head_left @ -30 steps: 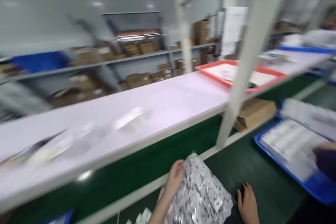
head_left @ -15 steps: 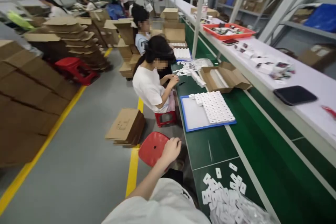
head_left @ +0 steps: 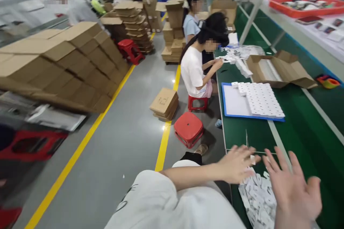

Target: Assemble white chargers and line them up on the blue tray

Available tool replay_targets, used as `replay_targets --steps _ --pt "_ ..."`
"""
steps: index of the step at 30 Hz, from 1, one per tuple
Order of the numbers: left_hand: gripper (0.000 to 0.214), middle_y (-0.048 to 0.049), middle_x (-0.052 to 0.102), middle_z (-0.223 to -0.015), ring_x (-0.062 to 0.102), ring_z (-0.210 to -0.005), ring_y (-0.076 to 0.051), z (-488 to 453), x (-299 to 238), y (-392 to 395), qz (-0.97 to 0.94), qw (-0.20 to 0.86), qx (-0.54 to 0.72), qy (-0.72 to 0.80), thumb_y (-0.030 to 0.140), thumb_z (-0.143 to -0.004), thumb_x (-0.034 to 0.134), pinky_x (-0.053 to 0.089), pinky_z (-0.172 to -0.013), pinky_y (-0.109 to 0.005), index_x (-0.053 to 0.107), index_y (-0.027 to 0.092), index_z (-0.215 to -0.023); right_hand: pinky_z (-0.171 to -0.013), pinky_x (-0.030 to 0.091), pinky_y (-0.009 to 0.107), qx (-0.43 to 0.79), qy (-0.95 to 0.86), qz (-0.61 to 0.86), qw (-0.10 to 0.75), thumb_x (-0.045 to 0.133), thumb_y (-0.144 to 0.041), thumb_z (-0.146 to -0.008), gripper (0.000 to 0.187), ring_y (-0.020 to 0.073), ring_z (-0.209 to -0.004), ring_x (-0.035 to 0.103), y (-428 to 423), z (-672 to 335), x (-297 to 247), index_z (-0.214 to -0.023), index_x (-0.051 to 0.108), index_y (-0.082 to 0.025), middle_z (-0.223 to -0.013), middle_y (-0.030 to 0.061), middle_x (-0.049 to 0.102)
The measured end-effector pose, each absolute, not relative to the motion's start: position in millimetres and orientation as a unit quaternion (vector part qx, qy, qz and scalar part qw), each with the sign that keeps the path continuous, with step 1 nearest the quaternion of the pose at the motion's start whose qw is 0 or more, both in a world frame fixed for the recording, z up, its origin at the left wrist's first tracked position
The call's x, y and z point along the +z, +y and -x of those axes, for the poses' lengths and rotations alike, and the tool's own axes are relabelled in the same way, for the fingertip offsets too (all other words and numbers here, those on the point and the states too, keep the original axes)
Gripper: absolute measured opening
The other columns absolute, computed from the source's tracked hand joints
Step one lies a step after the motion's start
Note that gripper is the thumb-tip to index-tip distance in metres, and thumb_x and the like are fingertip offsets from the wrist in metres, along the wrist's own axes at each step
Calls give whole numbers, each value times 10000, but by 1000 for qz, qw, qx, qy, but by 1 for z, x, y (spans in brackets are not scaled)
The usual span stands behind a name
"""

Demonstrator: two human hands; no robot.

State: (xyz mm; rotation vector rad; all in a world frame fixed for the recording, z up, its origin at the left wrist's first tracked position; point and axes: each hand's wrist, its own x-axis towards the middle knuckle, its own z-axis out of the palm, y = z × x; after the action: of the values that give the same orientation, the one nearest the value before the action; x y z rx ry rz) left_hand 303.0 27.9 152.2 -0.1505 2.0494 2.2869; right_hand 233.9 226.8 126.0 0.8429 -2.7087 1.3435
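My left hand (head_left: 235, 164) reaches out over the near edge of the green bench (head_left: 301, 132), fingers apart, just above a heap of small white packets (head_left: 258, 200). My right hand (head_left: 291, 189) is raised beside it with the palm up and fingers spread, holding nothing. The packets lie loose on the bench under and between both hands. My white sleeve (head_left: 166, 200) fills the bottom of the view.
A blue tray (head_left: 233, 103) with rows of white pieces lies farther along the bench, then an open carton (head_left: 282, 69). A seated person (head_left: 197, 64) works there. A red stool (head_left: 188, 128) stands on the floor. Stacked cartons (head_left: 67, 61) line the left aisle.
The view has swung from the shelf to the aisle and bench. My left hand left the red stool and moved over the packets; my right hand came into view, spread open.
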Motion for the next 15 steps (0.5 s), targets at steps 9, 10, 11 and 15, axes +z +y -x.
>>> replay_targets --steps 9,10,11,15 --pt "403 -98 635 -1159 631 -1015 -218 -396 129 -36 347 -132 801 469 474 -959 540 527 -901 -438 603 138 -1174 -1191 211 577 361 -809 -459 -66 196 -470 -995 659 326 -1501 221 107 -374 20 -1578 221 -163 -1623 107 256" --pt "391 -91 646 -1109 635 -973 -203 -408 139 -50 355 -167 800 453 481 -963 525 528 -887 -420 616 135 -1120 -1196 194 577 353 -806 -468 -80 230 -463 -999 636 312 -1504 216 102 -387 8 -1577 221 -198 -1627 93 254" --pt "383 -81 656 -1046 635 -922 -187 -424 152 -66 357 -206 799 438 490 -964 511 526 -877 -405 626 134 -1050 -1195 177 590 344 -811 -464 -87 256 -466 -1000 634 311 -1508 205 104 -395 -2 -1579 205 -214 -1631 95 240" --pt "515 2 563 -622 549 -580 -114 -523 223 -131 295 -364 796 384 594 -958 362 531 -884 -353 597 188 -746 -1117 225 707 304 -865 -385 -104 257 -554 -977 763 427 -1448 307 157 -394 -38 -1587 102 -122 -1576 240 300"
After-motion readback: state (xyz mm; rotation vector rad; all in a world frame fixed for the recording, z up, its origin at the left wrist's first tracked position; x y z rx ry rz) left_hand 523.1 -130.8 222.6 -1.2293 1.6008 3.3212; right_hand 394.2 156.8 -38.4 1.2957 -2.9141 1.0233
